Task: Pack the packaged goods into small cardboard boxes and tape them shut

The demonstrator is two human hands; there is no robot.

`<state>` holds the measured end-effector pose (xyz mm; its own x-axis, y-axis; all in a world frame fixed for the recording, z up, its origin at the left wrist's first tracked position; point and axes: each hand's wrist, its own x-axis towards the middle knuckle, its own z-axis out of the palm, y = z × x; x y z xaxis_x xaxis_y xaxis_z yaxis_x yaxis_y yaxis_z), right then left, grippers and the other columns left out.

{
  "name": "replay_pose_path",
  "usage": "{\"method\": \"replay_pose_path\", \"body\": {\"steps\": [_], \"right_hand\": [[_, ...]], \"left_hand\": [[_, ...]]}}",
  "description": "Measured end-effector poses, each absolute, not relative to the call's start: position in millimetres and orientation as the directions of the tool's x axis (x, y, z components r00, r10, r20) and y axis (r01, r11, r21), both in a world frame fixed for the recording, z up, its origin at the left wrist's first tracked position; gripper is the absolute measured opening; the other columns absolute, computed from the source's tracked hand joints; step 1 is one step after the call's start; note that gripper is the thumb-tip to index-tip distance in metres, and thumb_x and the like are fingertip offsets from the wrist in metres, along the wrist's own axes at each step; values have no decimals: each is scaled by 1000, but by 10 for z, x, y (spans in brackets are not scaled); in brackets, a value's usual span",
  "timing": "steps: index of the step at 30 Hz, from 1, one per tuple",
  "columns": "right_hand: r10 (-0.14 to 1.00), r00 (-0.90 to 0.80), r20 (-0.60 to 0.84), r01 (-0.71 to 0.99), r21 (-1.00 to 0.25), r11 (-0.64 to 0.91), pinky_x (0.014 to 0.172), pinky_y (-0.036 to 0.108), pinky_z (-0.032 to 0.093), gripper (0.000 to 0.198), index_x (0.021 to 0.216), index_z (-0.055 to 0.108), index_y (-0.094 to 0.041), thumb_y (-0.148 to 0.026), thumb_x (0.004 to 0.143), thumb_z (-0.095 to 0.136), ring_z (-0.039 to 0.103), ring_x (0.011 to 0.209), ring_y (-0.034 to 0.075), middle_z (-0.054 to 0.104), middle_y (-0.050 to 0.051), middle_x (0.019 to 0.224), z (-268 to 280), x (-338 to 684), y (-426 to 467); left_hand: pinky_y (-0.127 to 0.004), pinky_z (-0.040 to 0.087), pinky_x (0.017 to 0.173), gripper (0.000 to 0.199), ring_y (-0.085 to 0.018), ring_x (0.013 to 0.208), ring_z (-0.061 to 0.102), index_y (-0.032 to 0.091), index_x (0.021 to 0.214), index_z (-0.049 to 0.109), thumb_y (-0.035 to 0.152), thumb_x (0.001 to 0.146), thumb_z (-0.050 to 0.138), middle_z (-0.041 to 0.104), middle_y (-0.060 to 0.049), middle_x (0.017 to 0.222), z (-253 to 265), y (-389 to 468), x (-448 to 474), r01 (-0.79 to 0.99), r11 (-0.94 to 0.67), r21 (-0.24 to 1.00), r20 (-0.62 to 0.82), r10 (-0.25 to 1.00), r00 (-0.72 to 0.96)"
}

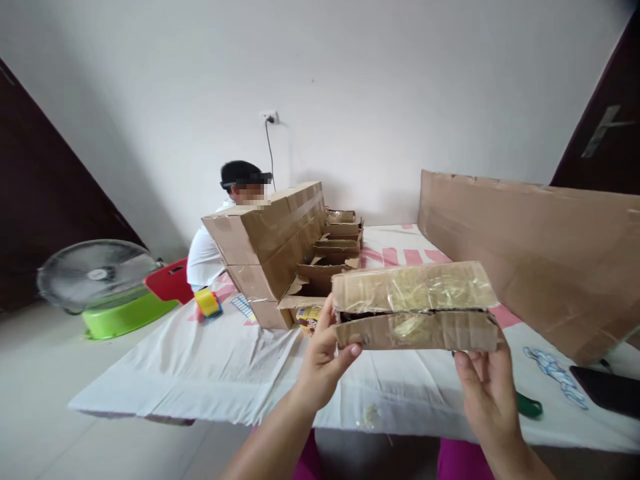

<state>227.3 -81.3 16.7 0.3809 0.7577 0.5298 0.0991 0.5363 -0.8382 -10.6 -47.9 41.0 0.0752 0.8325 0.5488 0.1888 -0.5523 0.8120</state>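
A worn cardboard box (pixel 370 333) with clear tape across its flaps is held up above the table's near side. A dark gap runs between its two flaps. My left hand (pixel 323 363) grips its left end, thumb on the near face and fingers behind. At the right end my right hand (pixel 487 383) is closed on the lower corner, its fingers partly hidden. Just behind stands a cardboard structure of stacked boxes (pixel 247 243), with a row of open compartments (pixel 317 283) along its right side. A yellow printed packet (pixel 307 319) shows beside my left hand.
A large cardboard sheet (pixel 500 250) stands at the right. A black phone-like object (pixel 607 390), a green handle (pixel 529 405) and a yellow tape roll (pixel 206 302) lie on the cloth-covered table (pixel 200 380). Another person (pixel 205 247) sits behind the structure, near a fan (pixel 100 273).
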Motion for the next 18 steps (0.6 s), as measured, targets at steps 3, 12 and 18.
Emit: {"method": "replay_pose_path", "body": {"steps": [3, 12, 18], "right_hand": [[823, 397, 406, 88, -909, 407, 107, 41, 40, 65, 146, 35, -26, -44, 89, 59, 50, 128, 26, 48, 11, 143, -110, 2461, -739], [861, 459, 220, 13, -971, 241, 106, 44, 42, 73, 144, 33, -26, -51, 82, 64, 50, 128, 29, 44, 13, 146, -786, 2533, -744], [876, 442, 191, 87, -982, 171, 104, 46, 44, 70, 138, 38, -25, -53, 80, 65, 53, 124, 30, 45, 14, 145, -921, 2533, -713]], "left_hand": [[-51, 26, 115, 37, -35, 143, 27, 17, 73, 66, 53, 82, 63, 37, -12, 151, 180, -330, 144, 111, -489, 865, 475, 870, 133], [-53, 23, 117, 37, -35, 146, 23, 18, 65, 60, 51, 81, 65, 37, -12, 154, -339, -304, 276, 65, -361, 930, 353, 929, 112], [-54, 23, 116, 32, -34, 145, 26, 19, 85, 70, 51, 81, 66, 41, -12, 152, -559, -291, 235, 22, -287, 958, 286, 958, 25]]}}
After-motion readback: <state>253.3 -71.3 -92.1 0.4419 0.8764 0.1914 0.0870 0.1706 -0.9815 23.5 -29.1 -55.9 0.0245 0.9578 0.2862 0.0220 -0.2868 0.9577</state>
